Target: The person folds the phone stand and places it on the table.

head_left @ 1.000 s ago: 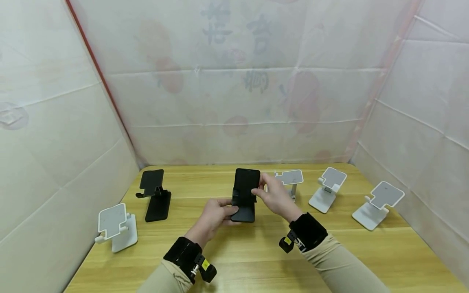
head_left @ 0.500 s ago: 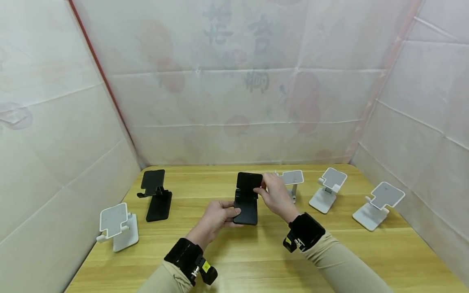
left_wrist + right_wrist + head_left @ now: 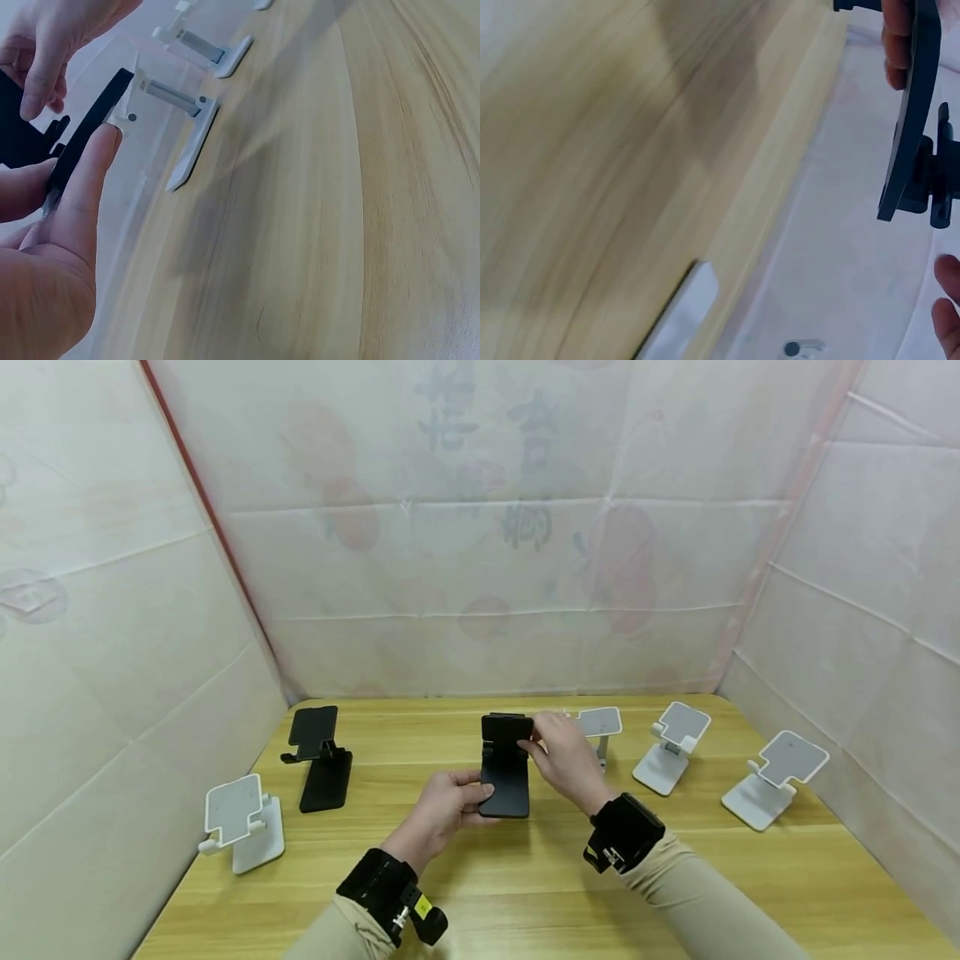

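Observation:
Held above the middle of the table is a black folding phone stand (image 3: 505, 781), its upper plate bent at an angle to its flat base. My left hand (image 3: 442, 806) pinches the base at its left edge, thumb on top and fingers beneath. In the left wrist view the base (image 3: 86, 127) shows edge-on between thumb and fingers. My right hand (image 3: 564, 753) pinches the right edge of the upper plate (image 3: 507, 728). The right wrist view shows the base (image 3: 915, 112) from the side, with the hinge (image 3: 930, 176) beside it and my right fingertips (image 3: 949, 289) below.
Another black phone stand (image 3: 325, 760) stands at the back left, a white one (image 3: 242, 822) nearer at the left. Several white stands line the right: one (image 3: 600, 727) partly behind my right hand, others (image 3: 670, 747) (image 3: 774, 781) farther right. Pale cloth walls (image 3: 480, 560) enclose the wooden table (image 3: 495, 893).
The upper plate of the black phone stand has tilted, looking shorter from above and more folded against the base. Both hands keep their holds, nearly in place.

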Demonstrator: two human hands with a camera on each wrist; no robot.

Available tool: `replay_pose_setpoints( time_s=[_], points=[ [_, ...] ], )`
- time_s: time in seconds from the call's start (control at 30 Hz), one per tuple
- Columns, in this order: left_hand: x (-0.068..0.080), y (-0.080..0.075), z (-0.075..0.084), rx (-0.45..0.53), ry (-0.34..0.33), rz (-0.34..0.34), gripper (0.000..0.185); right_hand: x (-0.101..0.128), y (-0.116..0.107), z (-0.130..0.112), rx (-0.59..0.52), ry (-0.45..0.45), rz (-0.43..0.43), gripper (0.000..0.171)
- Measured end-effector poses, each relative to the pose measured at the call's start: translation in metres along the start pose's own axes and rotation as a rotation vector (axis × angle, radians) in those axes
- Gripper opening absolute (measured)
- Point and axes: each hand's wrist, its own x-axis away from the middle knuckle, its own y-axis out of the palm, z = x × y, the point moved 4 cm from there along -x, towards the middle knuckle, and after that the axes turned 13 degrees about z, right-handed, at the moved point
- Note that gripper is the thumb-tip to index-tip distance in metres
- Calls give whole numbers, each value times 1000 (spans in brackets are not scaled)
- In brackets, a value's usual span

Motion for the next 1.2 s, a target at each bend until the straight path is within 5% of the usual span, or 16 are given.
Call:
replay_pose_setpoints(
  time_s=[0.23, 0.47, 0.63, 1.2],
  points=[
    [-2, -4, -2, 15, 2, 27, 44, -8, -9, -7, -64, 38, 30, 26],
    [-1, -7, -5, 10, 2, 40, 45, -14, -15, -17, -65, -127, 100, 14],
    [-2, -8, -4, 24, -9, 46, 45, -14, -15, -19, -66, -167, 119, 12],
    [-4, -7, 14, 209, -37, 78, 42, -3, -8, -35, -38, -374, 150, 4]
  ],
)
